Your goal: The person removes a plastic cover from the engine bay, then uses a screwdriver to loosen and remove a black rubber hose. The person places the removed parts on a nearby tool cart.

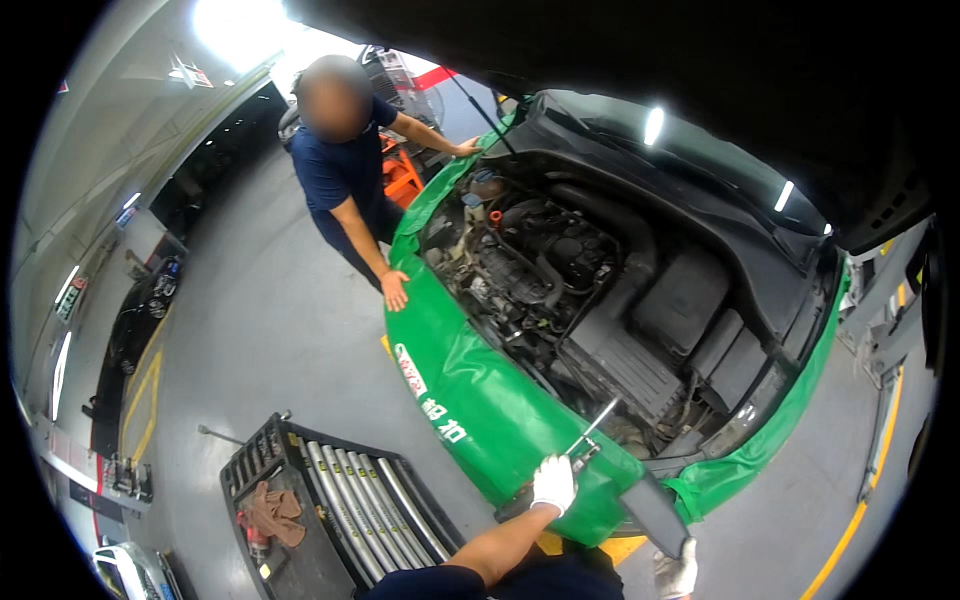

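My left hand (553, 483), in a white glove, is closed round a tool with a long silver shaft (597, 423). The shaft points up toward the engine bay, above the front edge of the green cover (500, 400). A shorter silver piece lies beside the shaft; its kind is unclear. My right hand (676, 572), gloved too, is at the lower right, with its fingers on the bottom end of a dark flat panel (655, 515). That panel leans against the car's front corner. Beyond both hands is the uncovered engine (560, 250).
A co-worker (345, 170) stands at the car's far left, both hands on the cover. A tool cart (335, 500) with silver drawers is at my left, a brown cloth (275, 513) on top. The raised hood (700, 50) hangs overhead. A lift post (895, 290) stands right.
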A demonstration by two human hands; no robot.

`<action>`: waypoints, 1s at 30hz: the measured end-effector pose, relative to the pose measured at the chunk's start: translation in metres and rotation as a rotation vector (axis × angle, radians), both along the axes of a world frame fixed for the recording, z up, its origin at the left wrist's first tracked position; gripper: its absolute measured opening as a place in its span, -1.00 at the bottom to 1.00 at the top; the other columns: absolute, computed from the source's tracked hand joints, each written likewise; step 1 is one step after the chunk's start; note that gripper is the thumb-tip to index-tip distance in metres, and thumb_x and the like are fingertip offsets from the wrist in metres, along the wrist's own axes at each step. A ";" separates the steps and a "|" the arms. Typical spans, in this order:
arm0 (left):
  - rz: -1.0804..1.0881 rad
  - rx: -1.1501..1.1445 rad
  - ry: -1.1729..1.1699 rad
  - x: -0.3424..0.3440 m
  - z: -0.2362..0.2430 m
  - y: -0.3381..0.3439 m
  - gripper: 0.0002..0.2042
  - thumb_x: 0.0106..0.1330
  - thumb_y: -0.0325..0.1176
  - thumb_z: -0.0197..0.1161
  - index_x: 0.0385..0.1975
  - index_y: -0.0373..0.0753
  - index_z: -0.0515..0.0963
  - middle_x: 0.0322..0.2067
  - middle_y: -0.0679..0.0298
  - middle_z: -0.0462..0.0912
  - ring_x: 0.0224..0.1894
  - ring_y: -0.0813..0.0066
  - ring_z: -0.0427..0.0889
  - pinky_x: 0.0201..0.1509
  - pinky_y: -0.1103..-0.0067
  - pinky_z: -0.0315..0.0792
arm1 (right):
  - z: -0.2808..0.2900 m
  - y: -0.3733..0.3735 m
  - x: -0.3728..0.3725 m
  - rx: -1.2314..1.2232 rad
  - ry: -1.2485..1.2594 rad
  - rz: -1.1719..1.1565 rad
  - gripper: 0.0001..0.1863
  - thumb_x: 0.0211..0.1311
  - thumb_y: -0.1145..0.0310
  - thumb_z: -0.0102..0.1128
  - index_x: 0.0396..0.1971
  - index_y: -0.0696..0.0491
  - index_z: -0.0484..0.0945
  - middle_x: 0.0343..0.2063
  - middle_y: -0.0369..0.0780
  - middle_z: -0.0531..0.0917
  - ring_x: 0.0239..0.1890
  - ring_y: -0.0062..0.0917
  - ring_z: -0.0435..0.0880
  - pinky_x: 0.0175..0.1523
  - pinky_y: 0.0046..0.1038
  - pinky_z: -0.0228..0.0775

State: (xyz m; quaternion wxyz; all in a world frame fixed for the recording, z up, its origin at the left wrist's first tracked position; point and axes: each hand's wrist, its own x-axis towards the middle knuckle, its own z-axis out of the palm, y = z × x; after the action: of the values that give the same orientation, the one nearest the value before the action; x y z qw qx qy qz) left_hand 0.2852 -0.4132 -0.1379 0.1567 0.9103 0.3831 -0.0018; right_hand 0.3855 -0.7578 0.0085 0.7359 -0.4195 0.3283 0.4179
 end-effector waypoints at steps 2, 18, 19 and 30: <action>-0.024 -0.034 -0.046 0.001 0.011 0.001 -0.33 0.11 -0.18 0.51 0.22 -0.26 0.41 0.12 -0.06 0.57 0.17 -0.08 0.58 0.25 0.19 0.51 | -0.012 -0.007 0.022 -0.029 0.044 -0.010 -0.47 0.50 -0.10 0.22 -0.04 0.16 0.59 -0.52 -0.20 0.65 -0.70 -0.71 0.43 -0.66 -0.72 0.20; 0.035 -0.295 -0.208 -0.057 0.063 0.017 -0.38 0.05 -0.20 0.37 0.15 -0.30 0.42 -0.02 -0.16 0.54 0.08 -0.21 0.54 0.21 0.10 0.47 | -0.008 0.005 0.077 0.079 -0.314 0.102 -0.32 0.51 0.02 0.25 0.35 0.23 0.37 0.19 -0.12 0.61 0.07 -0.41 0.57 0.14 -0.32 0.51; 0.084 -0.312 -0.338 -0.065 0.025 -0.022 -0.42 0.06 -0.21 0.35 0.11 -0.31 0.42 -0.04 -0.15 0.53 0.06 -0.20 0.53 0.20 0.12 0.46 | -0.013 -0.010 0.095 0.059 -0.331 0.081 -0.39 0.51 0.02 0.25 0.30 0.17 0.43 0.13 -0.16 0.65 0.02 -0.42 0.61 0.08 -0.35 0.55; 0.814 -0.484 -0.734 -0.323 0.149 -0.054 -0.17 0.15 -0.26 0.52 0.38 -0.39 0.22 0.08 0.01 0.53 0.14 0.22 0.58 0.31 0.36 0.48 | -0.053 0.217 0.083 0.375 -0.297 0.657 -0.54 0.47 0.08 0.33 0.18 0.05 0.59 0.05 -0.26 0.75 -0.04 -0.49 0.73 -0.04 -0.40 0.62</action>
State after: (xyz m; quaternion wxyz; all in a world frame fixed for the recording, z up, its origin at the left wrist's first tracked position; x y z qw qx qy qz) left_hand -0.0380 -0.4671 0.0107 0.4697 0.5699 0.6105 0.2860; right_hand 0.4685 -0.5408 -0.0441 0.6664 -0.4165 -0.0149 0.6183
